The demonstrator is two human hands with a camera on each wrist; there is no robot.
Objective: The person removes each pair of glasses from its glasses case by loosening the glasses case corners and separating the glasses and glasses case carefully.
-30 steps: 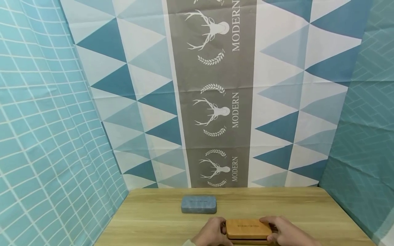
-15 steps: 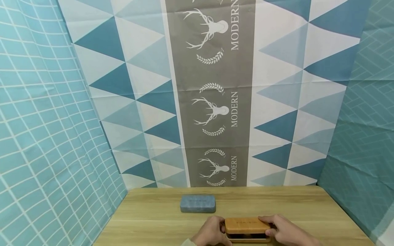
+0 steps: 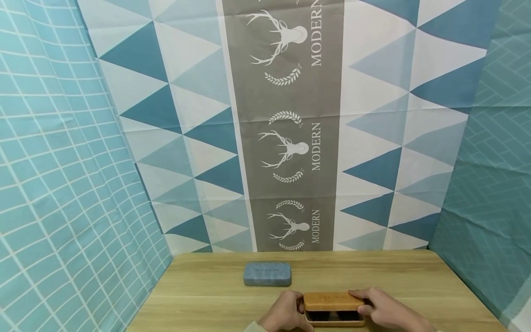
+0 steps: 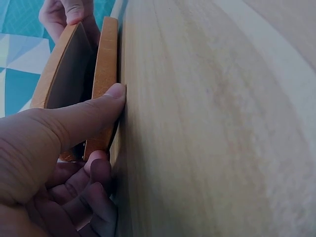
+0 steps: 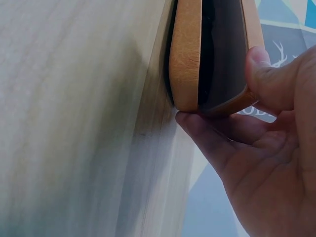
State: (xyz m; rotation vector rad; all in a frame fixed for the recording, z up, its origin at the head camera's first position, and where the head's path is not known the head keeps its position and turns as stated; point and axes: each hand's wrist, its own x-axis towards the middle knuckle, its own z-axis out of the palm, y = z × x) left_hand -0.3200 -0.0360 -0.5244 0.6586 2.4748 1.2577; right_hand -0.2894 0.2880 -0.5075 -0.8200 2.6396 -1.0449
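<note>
A tan-orange glasses case (image 3: 327,299) lies near the front of the table, its lid (image 5: 253,24) partly raised from the base (image 4: 104,64). My left hand (image 3: 284,312) holds the case's left end, thumb across the front of the base and the other fingers curled at the end. At the right end, my right hand (image 3: 386,311) grips the lid, its thumb on the front edge; a fingertip touches the base's corner in the right wrist view. Inside, the case looks dark, and I cannot tell what it contains. Behind it sits a closed blue-grey glasses case (image 3: 267,275).
The wooden table (image 3: 199,295) ends at a wall sheet (image 3: 296,138) with triangles and deer heads. A light-blue gridded sheet (image 3: 70,152) hangs at the left, a teal one (image 3: 485,193) at the right.
The tan-orange case's lid has risen from nearly closed to partly open, lifted at its front edge by my right hand. My left hand has kept its hold; the blue-grey case stays put.
</note>
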